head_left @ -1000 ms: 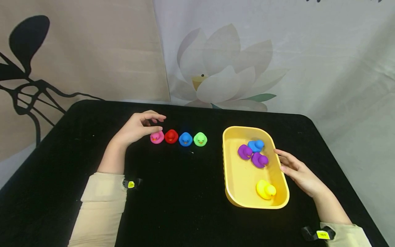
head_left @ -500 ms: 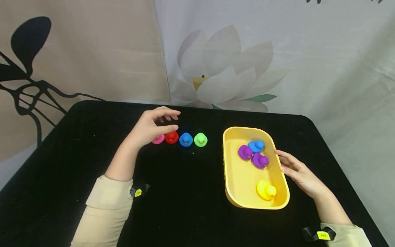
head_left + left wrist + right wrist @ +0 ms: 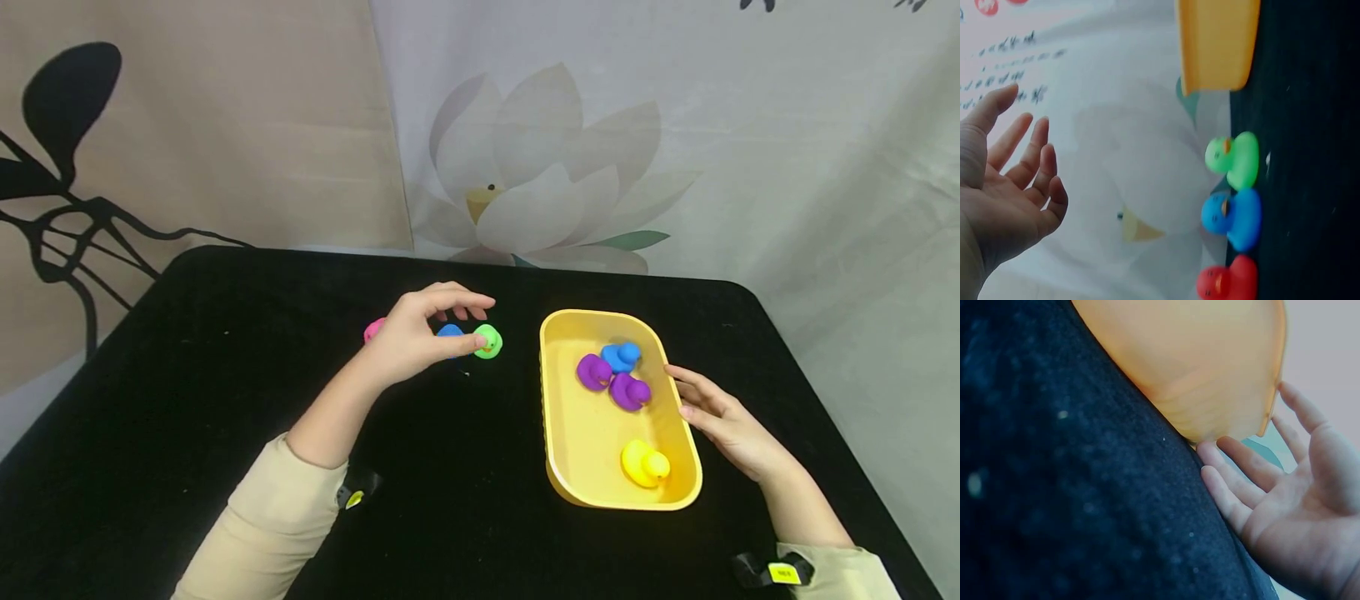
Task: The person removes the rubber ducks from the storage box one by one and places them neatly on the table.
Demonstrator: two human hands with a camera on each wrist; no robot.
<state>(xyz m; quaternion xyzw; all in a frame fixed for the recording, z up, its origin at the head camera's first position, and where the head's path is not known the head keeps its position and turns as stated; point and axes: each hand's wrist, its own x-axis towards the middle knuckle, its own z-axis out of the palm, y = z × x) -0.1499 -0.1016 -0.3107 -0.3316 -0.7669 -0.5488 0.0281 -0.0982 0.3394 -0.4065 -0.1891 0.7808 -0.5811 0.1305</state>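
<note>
The step in hand looked like a reach along the row of ducks (image 3: 1246, 215) near the far edge of the worktop (image 3: 450, 508), none of them held. The left hand (image 3: 422, 333) hung above that row, its grip spread, thumb apart from the fingers and nothing between them. The green duck (image 3: 1241, 161), at the row's end towards the tray (image 3: 581, 467), sat upright on the worktop below the thumb tip, clear of the grip. Picking it up would have called for lowering the hand, then pinching its body. Towards the worktop's right edge, the right hand (image 3: 723, 421) touched the tray's side with loosely spread fingers, probably steadying it
</note>
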